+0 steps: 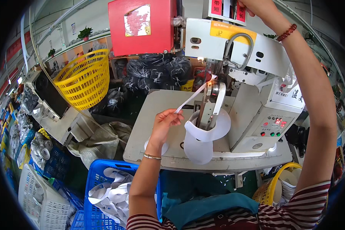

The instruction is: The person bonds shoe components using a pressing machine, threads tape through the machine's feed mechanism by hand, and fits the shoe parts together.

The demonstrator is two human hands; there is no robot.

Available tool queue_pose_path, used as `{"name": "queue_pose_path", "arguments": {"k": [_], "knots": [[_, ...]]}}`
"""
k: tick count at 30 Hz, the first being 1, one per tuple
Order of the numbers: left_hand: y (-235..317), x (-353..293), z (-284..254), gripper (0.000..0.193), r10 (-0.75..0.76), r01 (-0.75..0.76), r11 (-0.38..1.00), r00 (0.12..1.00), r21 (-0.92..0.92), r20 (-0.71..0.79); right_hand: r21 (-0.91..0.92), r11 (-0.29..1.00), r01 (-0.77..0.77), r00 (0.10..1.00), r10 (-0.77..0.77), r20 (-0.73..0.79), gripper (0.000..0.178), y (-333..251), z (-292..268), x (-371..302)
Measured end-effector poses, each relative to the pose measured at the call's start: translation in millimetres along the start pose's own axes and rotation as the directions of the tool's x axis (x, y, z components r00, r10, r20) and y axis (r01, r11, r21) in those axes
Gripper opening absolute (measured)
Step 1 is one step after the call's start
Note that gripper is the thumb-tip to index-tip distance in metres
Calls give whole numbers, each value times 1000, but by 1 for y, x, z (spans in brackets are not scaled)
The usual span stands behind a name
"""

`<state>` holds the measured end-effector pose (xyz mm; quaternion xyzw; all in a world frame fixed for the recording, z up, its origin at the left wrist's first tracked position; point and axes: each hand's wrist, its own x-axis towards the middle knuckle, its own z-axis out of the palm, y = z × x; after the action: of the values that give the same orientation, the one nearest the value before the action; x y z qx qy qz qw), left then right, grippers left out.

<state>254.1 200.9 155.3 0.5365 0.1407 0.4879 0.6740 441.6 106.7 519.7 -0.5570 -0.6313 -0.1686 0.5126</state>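
Observation:
My left hand (167, 122) pinches the end of a narrow white strip (193, 96) between thumb and fingers. From there the strip runs up to the head of a white bench machine (207, 92). A smooth white piece, curved like a shoe upper (200, 147), hangs around the machine's metal post (207, 117), close to the right of that hand. High up, my right hand (260, 8) reaches to a box with red labels (217, 8) on top of the machine. Its fingers are curled there, partly cut off by the upper edge; what they hold does not show.
The machine stands on a grey worktable (149, 115); its control panel (272, 126) is lit. Left of my lap is a blue crate (94, 168) of white pieces, and at right a yellow basket (270, 184). A red box (142, 28) hangs above, near another yellow basket (82, 82).

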Motion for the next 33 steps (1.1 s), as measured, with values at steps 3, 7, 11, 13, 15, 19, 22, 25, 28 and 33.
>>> {"name": "queue_pose_path", "arguments": {"k": [3,7,11,13,15,19,22,25,28,33], "knots": [[0,0,-2,21,-17,19,998,999,-54,37,9,1000,-4,1000,4,28,11,-3,-3,-4],[5,-2,-4,25,-73,88,981,993,-174,92,68,997,-24,998,20,60,12,-3,-6,-6],[7,0,-6,29,-103,122,976,988,-180,116,17,1000,-21,995,19,101,9,-14,-7,-21],[8,2,-6,28,-110,126,979,988,-157,108,18,1000,8,995,-9,102,9,-15,-5,-26],[12,4,-4,27,-118,131,982,988,-134,102,19,999,35,994,-37,102,10,-15,-3,-28],[12,11,4,21,-139,140,990,986,4,91,95,994,55,989,-67,131,10,-7,-4,-27],[8,15,7,19,-135,120,982,986,145,95,114,992,54,990,-69,126,9,-8,-7,-26],[2,18,6,19,-145,127,972,986,198,82,118,993,31,995,-42,93,9,-15,-4,-30],[-7,21,-1,19,-191,175,968,978,178,81,197,980,-24,985,-10,173,10,-10,-3,-26],[-5,34,14,32,-200,147,964,949,221,243,341,934,-106,961,8,276,15,7,-13,-18]]}}
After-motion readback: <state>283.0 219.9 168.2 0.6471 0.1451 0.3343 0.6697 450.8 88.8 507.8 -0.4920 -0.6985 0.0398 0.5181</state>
